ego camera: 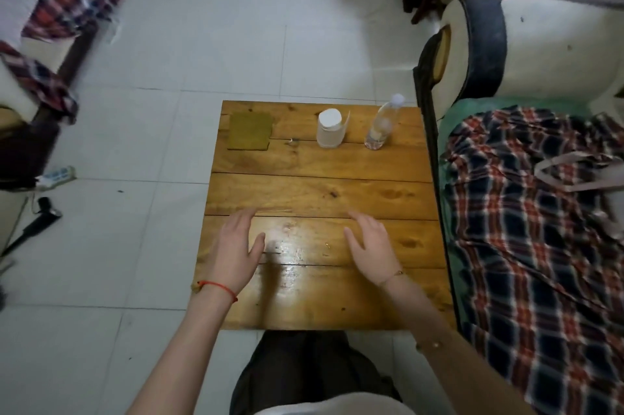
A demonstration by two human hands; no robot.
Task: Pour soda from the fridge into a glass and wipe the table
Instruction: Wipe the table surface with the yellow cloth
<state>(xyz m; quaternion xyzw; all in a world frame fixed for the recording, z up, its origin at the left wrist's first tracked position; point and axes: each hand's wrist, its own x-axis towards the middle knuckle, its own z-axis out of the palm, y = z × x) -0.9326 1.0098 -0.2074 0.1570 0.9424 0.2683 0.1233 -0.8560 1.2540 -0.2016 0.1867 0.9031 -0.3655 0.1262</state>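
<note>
Both hands are held flat and spread over the table near its near edge, the left hand and right hand apart, nothing gripped. Along the far edge are set a cloth (far-left corner), a glass and a bottle.

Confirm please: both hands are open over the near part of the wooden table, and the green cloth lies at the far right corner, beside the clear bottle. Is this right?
Not quite. In the head view the green cloth lies at the far left corner of the wooden table, away from the clear bottle, which stands at the far right. The rest holds: the left hand and the right hand are both open over the near part.
</note>
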